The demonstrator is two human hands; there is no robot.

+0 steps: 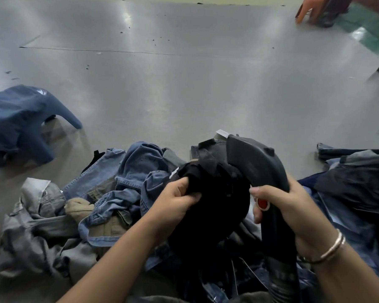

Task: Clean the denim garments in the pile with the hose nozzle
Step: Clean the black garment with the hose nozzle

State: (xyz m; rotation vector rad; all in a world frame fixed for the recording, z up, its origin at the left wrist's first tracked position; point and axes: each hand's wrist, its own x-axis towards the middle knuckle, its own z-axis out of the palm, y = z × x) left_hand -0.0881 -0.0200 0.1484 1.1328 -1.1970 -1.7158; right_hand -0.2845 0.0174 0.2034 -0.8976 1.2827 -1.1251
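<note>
A black garment (pixel 214 193) is gripped at its bunched edge by the left hand (pixel 175 202), fingers curled tight, above the denim pile (pixel 109 193) on the floor (pixel 184 84). The hose nozzle (pixel 256 165) is held by the right hand (pixel 291 206), wrapped round its handle w/ thumb by the red button (pixel 263 203); nozzle head is touching the garment's right side, just beside the left hand.

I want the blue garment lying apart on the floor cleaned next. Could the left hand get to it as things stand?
Probably not right away: the left hand grips the black garment, and the blue garment lies well off to the left across bare floor.
</note>
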